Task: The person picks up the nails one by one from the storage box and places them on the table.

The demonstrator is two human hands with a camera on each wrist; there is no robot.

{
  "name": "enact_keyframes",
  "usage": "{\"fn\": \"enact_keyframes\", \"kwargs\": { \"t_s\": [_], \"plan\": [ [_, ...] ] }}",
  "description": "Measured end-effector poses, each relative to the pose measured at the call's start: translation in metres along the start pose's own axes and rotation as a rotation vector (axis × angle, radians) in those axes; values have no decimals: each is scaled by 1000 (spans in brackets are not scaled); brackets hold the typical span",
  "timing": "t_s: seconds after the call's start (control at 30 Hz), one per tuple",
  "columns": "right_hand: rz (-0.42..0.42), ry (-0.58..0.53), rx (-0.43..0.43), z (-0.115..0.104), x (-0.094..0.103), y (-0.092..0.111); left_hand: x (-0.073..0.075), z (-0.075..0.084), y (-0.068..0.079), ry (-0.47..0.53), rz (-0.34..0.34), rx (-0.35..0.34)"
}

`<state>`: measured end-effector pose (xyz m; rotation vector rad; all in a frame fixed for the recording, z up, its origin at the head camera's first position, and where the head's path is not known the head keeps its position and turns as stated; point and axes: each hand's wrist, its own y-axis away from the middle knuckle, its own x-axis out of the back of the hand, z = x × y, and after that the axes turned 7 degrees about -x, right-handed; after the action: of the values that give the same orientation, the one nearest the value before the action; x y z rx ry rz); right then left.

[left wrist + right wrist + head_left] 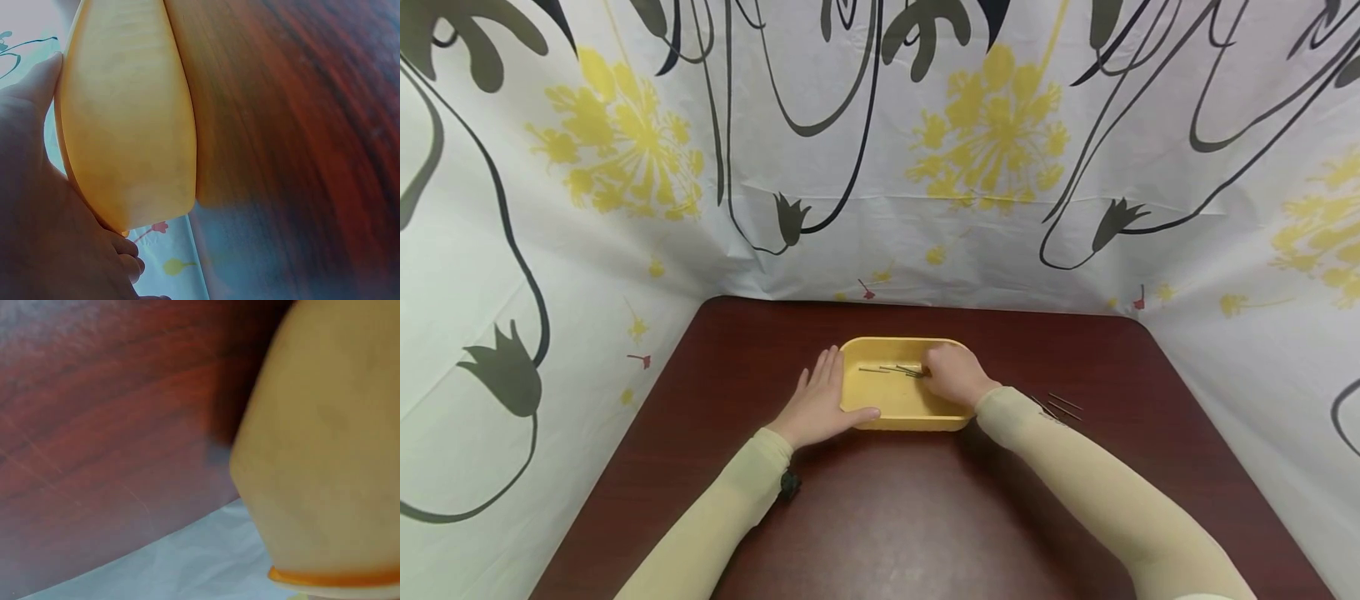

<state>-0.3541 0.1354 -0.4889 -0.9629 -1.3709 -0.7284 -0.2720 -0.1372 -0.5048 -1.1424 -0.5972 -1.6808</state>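
A shallow yellow plastic tray [910, 424] stands on the dark table. Several thin dark sticks [891, 369] lie on its floor, too small to name more exactly. My left hand [822, 402] rests against the tray's left side, its fingers straight and its thumb along the front rim; the left wrist view shows the thumb and palm at the wall of the tray [131, 119]. Inside the tray on the right, my right hand [953, 374] has curled fingers and pinches the sticks at their right ends. Its fingertips are mostly hidden; the right wrist view shows only the tray wall [331, 437].
More thin dark sticks [1064, 406] lie on the table right of the tray, partly behind the right forearm. The red-brown table [895, 517] has rounded far corners. A patterned white cloth [850, 275] hangs behind the table and along both sides.
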Motion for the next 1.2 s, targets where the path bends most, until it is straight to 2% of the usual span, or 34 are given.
{"fn": "enact_keyframes", "kwargs": {
  "t_s": [0.4, 0.53, 0.73, 0.87, 1.03, 1.2],
  "plan": [
    [12, -5, -79, 0, -7, 0, -1, 0, -1, -2, 10, 5],
    [-21, -12, -100, 1, -6, -3, 0, 1, -2, 2, 14, -1],
    [-113, 14, -46, 4, -9, -7, 2, 1, -1, 4, 0, 4],
    [-143, -6, -36, 5, -11, -8, 2, 0, -1, -4, 5, -1],
    [-119, -39, -34, 1, -12, -7, 0, 0, -2, 2, -12, 11],
    [-52, -63, -18, -7, -8, -5, -1, 0, -3, 3, -21, 18]
  ]
}}
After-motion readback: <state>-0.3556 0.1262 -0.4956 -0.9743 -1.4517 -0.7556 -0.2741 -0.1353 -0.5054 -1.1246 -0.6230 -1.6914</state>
